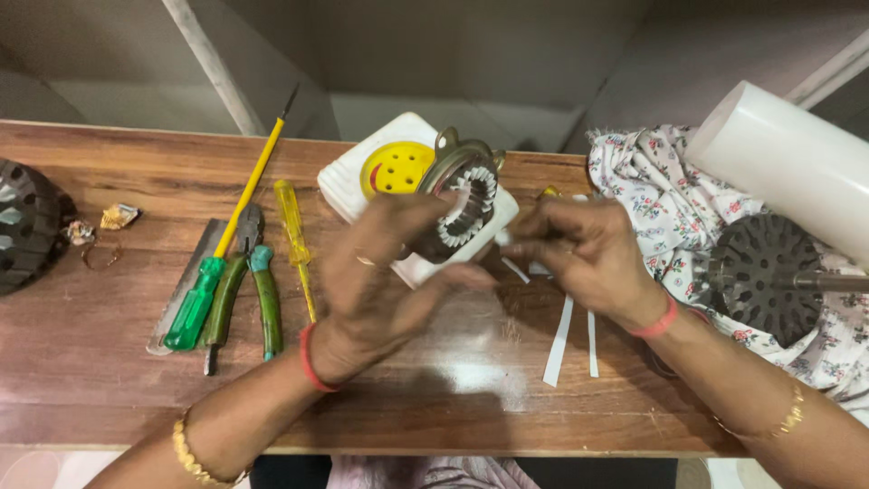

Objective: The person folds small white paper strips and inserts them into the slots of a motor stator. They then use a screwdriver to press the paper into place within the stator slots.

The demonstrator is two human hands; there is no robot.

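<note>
1. The left hand [376,281] is holding a round metal motor core [462,210] above the wooden table [109,362]. The fingers are curled around its lower side, so the toothed opening is facing the person.
2. The right hand [579,254] is pinching something small and white just beside the core. It is blurred, and I cannot tell exactly what it is; it is looking like the white paper strips [559,344] that are lying on the table under this hand.
3. To do this step well, I think the left hand should be keeping the core steady and tilted, so that the slots between the teeth are staying in view.
4. The right hand should be guiding the thin piece straight, without bending it.
5. The white box with a yellow disc [398,167] is lying just behind the core. The screwdrivers [294,226] and pliers [244,290] are lying well apart on the left, and a flowered cloth [652,190] is on the right.
</note>
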